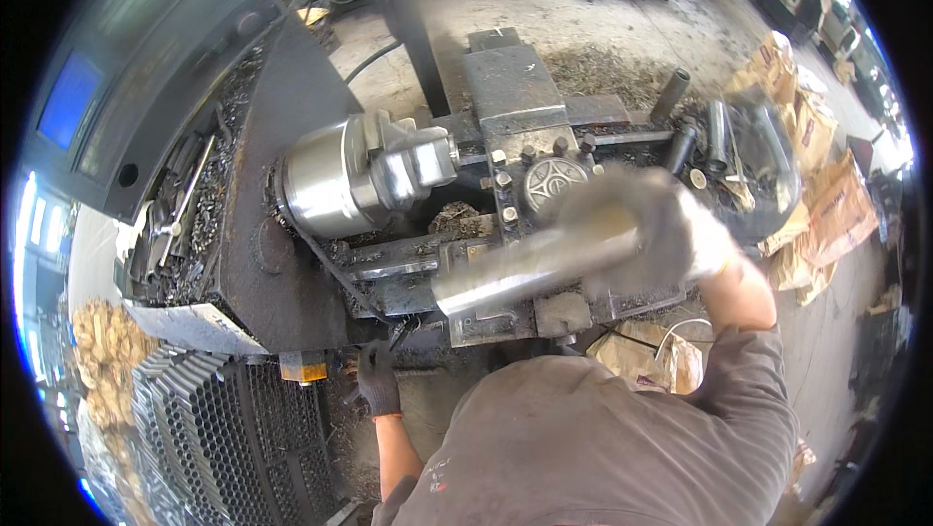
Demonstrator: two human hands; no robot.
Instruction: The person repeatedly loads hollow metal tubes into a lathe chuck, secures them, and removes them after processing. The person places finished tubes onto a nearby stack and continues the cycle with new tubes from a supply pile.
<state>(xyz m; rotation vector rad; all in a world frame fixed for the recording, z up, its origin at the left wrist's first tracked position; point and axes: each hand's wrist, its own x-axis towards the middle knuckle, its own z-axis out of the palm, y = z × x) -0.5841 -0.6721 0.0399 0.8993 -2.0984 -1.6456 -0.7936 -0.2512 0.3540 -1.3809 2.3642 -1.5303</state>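
Note:
My right hand [671, 232], in a dark glove with a pale cuff, is smeared by motion. It grips the right end of a shiny metal tube [525, 269], which slants across the front of a lathe with its other end lower left. Behind the tube stands the dark tool post [556, 179] with several bolts and a round star-patterned cap. To its left, the lathe chuck [335, 176] has stepped jaws. My left hand [377, 382], in a dark knit glove, is low by the lathe's front edge, fingers curled; what they hold is hidden.
Several metal tubes [717, 137] stand at the right beside paper sacks [836, 210]. At lower left is a stack of tubes [209, 409]. Metal chips and a long-handled tool [187, 201] lie left of the chuck. A dark upright post [418, 50] rises behind the lathe.

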